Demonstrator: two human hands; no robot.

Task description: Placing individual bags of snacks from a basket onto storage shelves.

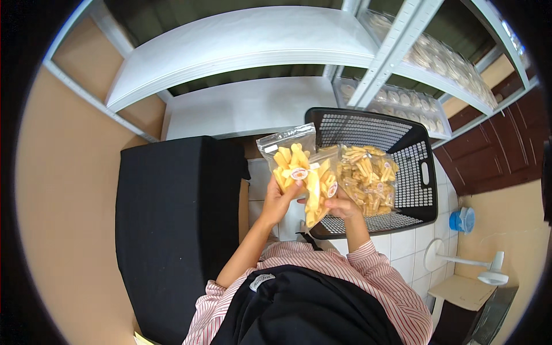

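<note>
Head view, and there are two hands up front, each with a bag; the left hand [278, 201] is closed around the lower side of the left bag [292, 161], thumb on the front by the round label, fingers mostly hidden behind; the right hand [344, 206] is partly closed, pinching the right bag [322, 190] at its side, thumb in front; both clear bags hold yellow sticks, and they overlap just beside the near left part of the black basket [432, 198]; the labels face the wearer, perhaps so the fronts can be looked over; the low grip probably supports the contents and leaves the left bag's top free; the basket sits within reach, likely to keep the bags handy!

Now the count: two hands, two held bags, one basket; inside it, several more filled bags [368, 172], too overlapped for a sure number; one black cloth [161, 230] on the left, two bare white shelf boards ahead, the upper [247, 40] and the lower [247, 106], and one blue bucket [462, 220] at right.
</note>
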